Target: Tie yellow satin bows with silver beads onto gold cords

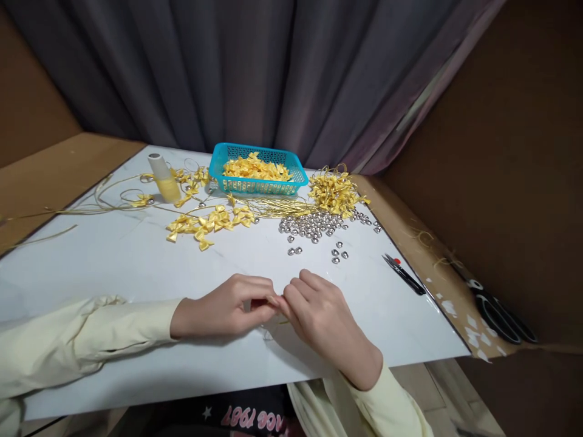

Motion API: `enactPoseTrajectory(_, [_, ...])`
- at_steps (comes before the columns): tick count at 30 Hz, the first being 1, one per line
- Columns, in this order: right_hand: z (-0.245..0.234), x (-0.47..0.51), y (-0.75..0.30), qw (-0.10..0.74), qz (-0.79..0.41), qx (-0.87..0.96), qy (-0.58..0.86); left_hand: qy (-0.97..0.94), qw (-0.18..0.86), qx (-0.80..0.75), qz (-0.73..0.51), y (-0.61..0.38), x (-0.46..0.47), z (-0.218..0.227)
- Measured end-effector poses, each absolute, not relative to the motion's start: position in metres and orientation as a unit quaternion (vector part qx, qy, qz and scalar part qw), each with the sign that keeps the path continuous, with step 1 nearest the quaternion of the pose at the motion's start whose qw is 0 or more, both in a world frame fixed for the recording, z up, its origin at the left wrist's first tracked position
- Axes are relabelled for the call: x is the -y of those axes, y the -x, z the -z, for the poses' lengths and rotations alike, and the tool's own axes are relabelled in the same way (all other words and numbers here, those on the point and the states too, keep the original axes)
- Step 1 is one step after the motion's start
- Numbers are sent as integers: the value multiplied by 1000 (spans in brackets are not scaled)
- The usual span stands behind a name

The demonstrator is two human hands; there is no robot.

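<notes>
My left hand (234,306) and my right hand (316,306) meet fingertip to fingertip just above the white tabletop (204,364), near its front edge. Both are closed in a pinch on a thin gold cord (283,323). Most of it is hidden by the fingers; a short strand shows beneath them. Beyond the hands lie loose yellow ribbon bows (209,221) and a pile of silver beads (314,226). A bundle of gold cords (285,207) stretches behind these.
A turquoise basket (259,187) of yellow bows stands at the back. To its left is a grey-capped bottle (164,179); to its right, a heap of corded bows (334,191). Thread snips (405,276) and black-handled scissors (498,315) lie right. Cardboard walls (501,182) flank the table.
</notes>
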State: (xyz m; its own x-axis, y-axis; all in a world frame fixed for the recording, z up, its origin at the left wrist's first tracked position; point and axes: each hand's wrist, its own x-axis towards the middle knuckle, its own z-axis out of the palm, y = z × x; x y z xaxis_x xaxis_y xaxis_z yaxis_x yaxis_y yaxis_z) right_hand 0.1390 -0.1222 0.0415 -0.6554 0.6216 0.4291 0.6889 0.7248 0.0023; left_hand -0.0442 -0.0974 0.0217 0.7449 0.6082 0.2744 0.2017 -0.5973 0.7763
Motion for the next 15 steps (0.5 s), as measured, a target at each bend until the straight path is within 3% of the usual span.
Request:
enactPoseTrajectory(8, [-42, 121, -138, 340, -28, 878, 337, -844, 401, -243, -259, 42, 98, -19])
enactPoseTrajectory(15, [-79, 127, -155, 511, -96, 763, 384, -839, 413, -261, -238, 41, 98, -14])
